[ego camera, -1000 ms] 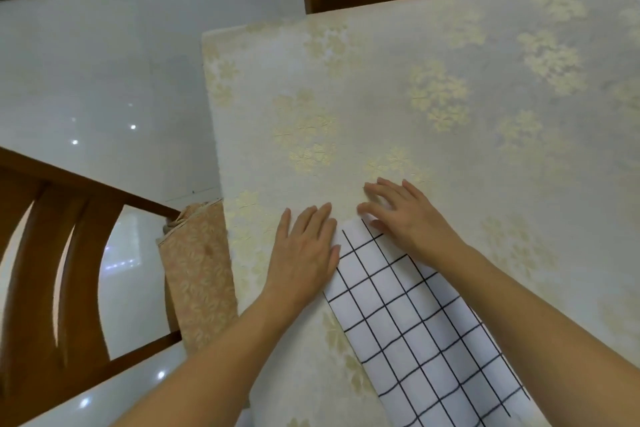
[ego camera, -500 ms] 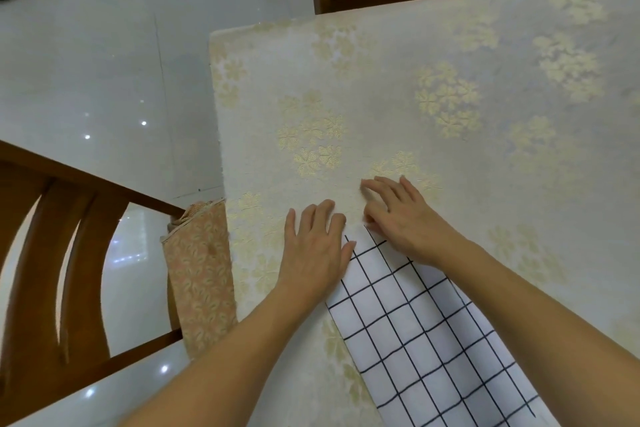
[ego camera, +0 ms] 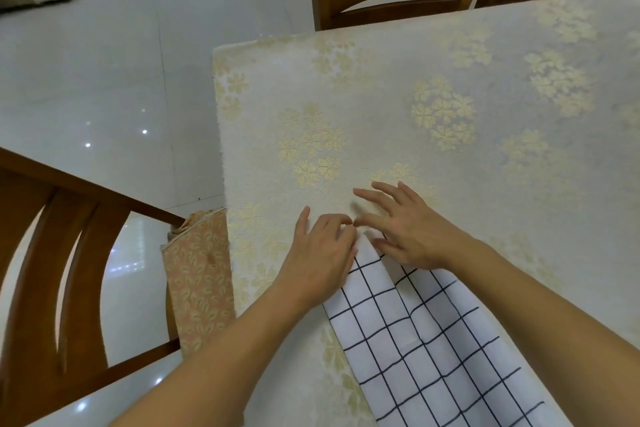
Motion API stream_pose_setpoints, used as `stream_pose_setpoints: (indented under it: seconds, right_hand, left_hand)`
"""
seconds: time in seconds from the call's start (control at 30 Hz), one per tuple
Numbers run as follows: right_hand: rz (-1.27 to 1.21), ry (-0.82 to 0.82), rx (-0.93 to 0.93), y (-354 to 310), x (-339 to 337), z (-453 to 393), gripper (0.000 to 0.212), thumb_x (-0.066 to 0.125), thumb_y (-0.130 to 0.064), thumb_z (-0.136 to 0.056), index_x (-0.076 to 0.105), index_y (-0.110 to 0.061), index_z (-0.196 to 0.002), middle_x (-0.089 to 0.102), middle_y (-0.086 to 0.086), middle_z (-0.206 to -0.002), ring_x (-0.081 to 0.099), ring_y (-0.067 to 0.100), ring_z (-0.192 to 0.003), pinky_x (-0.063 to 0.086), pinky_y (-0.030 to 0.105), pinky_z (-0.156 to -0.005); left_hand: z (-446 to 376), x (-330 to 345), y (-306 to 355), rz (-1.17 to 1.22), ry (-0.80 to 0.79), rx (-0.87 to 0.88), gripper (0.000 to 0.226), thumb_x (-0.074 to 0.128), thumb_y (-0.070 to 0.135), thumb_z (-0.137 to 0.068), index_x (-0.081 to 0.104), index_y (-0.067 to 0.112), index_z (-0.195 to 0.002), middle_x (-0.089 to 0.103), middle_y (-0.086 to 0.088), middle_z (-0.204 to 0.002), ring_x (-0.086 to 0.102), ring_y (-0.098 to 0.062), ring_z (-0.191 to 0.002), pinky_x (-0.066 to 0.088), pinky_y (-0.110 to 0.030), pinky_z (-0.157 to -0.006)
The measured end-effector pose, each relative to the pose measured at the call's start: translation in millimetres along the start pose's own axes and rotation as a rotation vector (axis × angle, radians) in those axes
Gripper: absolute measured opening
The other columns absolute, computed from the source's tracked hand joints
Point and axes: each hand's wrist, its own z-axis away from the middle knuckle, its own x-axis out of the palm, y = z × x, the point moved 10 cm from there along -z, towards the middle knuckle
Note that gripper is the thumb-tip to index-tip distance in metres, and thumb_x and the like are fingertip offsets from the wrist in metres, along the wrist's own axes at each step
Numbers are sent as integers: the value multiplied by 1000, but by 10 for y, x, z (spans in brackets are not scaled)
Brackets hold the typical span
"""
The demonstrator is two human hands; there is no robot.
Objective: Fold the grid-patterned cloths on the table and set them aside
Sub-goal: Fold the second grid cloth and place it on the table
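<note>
Pinching the far end of the cloth [ego camera: 426, 333], the left hand [ego camera: 320, 253] has fingers curled at the cloth's corner on the table [ego camera: 381, 97]. Right hand [ego camera: 408, 232] lies spread, fingers straight, palm on the same end of the cloth. Cloth runs from the hands toward the near right edge, with a lengthwise ridge. Chair [ego camera: 52, 270] stands left; patterned fabric [ego camera: 199, 281] hangs beside the table.

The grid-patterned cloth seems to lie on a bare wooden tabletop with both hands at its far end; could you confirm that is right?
Not quite: the head view shows the table covered by a cream tablecloth with gold flowers, not bare wood. The rest holds: the grid-patterned cloth lies on it, with the left hand and right hand at its far end.
</note>
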Motion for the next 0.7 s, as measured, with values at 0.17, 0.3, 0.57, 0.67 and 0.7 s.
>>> stream_pose_setpoints:
  seconds: [0.17, 0.3, 0.57, 0.67, 0.7]
  right_hand:
    - [9, -49, -61, -115, 21, -86, 35, 35, -49, -94, 55, -33, -117, 22, 1, -163, 14, 28, -151, 14, 56, -121]
    - [-39, 88, -65, -143, -127, -72, 13, 52, -37, -94, 53, -26, -101, 41, 8, -154, 31, 30, -145, 25, 58, -117]
    - [29, -16, 10, -7, -87, -91, 21, 58, -44, -93, 64, -25, -98, 39, 0, -156, 26, 26, -149, 19, 58, -120]
    - [9, -153, 75, 24, -6, -218, 27, 52, -48, -97, 69, -34, -111, 34, -11, -158, 16, 19, -152, 8, 54, -122]
    - [1, -149, 87, 15, -23, -261, 26, 52, -46, -98, 70, -35, -112, 37, -12, -157, 19, 18, -151, 8, 54, -122]
  left_hand:
    - [2, -132, 39, -62, 32, 76, 15, 42, 28, -97, 50, 15, -99, 61, -8, -123, 59, -23, -115, 35, -63, -109]
    - [39, 12, -198, -3, -81, -48, 33, 37, 43, -96, 55, 17, -107, 55, -3, -135, 50, -22, -127, 28, -60, -114]
    - [93, 3, -178, -40, -22, 40, 22, 53, 29, -93, 62, 12, -103, 55, -10, -136, 49, -26, -128, 34, -65, -109]
    - [98, -117, -195, -116, 39, 104, 20, 64, 28, -89, 65, 13, -103, 57, -9, -136, 49, -24, -128, 37, -63, -108]
    - [89, -146, -238, -130, 45, 107, 20, 66, 28, -88, 65, 13, -102, 58, -9, -135, 50, -25, -129, 38, -63, -107]
